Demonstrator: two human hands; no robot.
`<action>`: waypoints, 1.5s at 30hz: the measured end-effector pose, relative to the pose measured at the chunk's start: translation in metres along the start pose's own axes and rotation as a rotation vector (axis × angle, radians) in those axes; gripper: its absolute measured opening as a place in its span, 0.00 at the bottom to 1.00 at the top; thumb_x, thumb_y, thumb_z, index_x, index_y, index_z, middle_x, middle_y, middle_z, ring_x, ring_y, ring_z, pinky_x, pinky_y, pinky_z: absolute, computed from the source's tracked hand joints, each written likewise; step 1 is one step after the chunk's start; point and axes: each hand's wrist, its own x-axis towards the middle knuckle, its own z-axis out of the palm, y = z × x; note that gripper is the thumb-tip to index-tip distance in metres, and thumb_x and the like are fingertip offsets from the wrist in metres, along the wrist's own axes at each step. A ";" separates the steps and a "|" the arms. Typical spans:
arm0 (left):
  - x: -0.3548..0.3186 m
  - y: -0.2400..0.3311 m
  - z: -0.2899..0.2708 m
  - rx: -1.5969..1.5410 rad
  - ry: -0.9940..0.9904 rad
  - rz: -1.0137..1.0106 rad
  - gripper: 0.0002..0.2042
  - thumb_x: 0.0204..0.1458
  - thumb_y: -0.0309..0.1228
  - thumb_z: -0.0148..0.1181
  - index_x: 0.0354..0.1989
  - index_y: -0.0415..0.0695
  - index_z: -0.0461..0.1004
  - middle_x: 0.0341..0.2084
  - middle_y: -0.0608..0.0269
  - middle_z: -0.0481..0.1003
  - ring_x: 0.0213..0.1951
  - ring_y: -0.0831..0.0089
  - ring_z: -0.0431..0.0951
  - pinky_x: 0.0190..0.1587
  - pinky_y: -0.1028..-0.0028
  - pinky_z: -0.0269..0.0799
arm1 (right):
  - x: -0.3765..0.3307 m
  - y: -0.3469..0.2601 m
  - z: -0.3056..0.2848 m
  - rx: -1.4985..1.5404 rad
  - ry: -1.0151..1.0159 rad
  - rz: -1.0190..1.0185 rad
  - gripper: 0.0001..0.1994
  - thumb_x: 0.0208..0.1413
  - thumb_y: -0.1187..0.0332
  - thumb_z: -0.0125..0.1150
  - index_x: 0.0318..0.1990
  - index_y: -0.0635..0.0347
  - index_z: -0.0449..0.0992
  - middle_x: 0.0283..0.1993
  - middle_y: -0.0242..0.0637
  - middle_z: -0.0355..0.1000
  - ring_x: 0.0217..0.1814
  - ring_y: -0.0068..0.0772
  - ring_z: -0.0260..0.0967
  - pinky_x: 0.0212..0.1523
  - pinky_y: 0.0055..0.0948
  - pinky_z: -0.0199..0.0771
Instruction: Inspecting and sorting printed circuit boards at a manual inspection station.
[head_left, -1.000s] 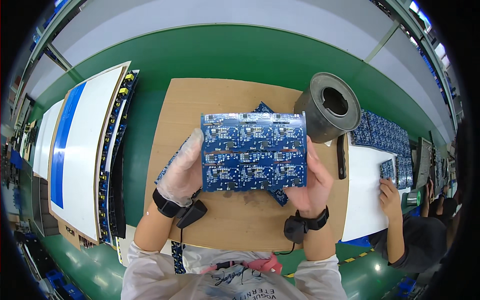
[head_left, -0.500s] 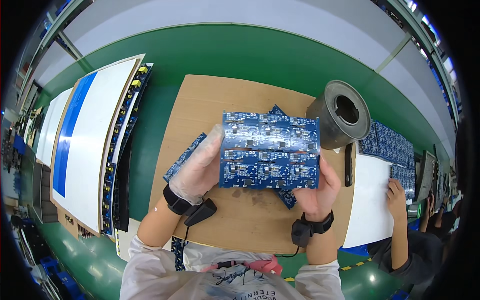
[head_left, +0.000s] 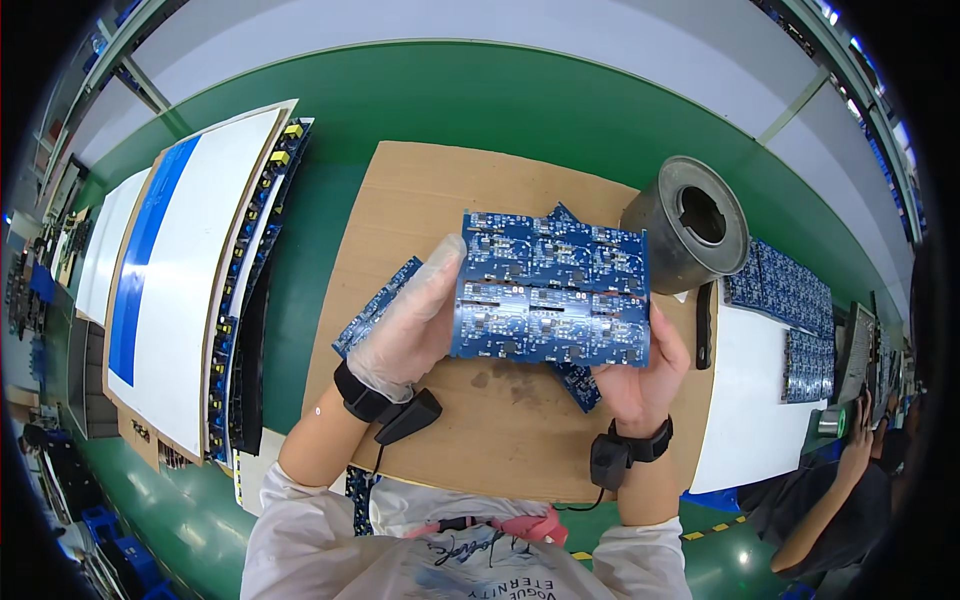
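Note:
Between my two hands I hold up a blue circuit board panel, its rows of small parts facing me. My left hand, in a thin whitish glove, grips the panel's left edge. At the lower right corner my right hand holds it with the thumb along the edge and fingers beneath. Behind the held panel, another blue board lies on the cardboard, mostly hidden. A further board lies partly behind my left hand.
A grey metal canister with a holed top stands at the right, beside a black-handled tool. White-topped stacked boards rise at the left. Beyond the cardboard's right side, circuit panels lie near a white sheet and a co-worker's arm.
The panel, held in both hands, has tilted and shifted slightly right and up in view. The co-worker's hand has moved off the panels at the right.

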 end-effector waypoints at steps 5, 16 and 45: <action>0.002 -0.005 -0.004 -0.023 0.098 -0.023 0.23 0.62 0.44 0.36 0.59 0.41 0.56 0.51 0.60 0.67 0.51 0.70 0.69 0.51 0.69 0.67 | 0.000 0.002 0.004 -0.072 0.070 -0.017 0.21 0.56 0.68 0.45 0.57 0.61 0.59 0.55 0.43 0.65 0.56 0.39 0.64 0.55 0.39 0.64; -0.001 -0.014 0.011 0.217 0.177 0.134 0.20 0.58 0.36 0.47 0.54 0.35 0.61 0.43 0.58 0.72 0.39 0.73 0.75 0.37 0.73 0.73 | 0.002 0.001 0.009 -0.418 -0.039 -0.220 0.23 0.55 0.72 0.49 0.59 0.62 0.56 0.56 0.43 0.62 0.57 0.36 0.61 0.57 0.35 0.61; -0.001 -0.025 -0.008 0.203 0.265 0.316 0.14 0.45 0.18 0.55 0.43 0.35 0.72 0.44 0.52 0.72 0.47 0.62 0.72 0.51 0.64 0.67 | 0.009 0.009 0.004 -0.859 0.061 -0.394 0.22 0.51 0.75 0.57 0.54 0.65 0.63 0.53 0.40 0.65 0.53 0.30 0.64 0.55 0.29 0.62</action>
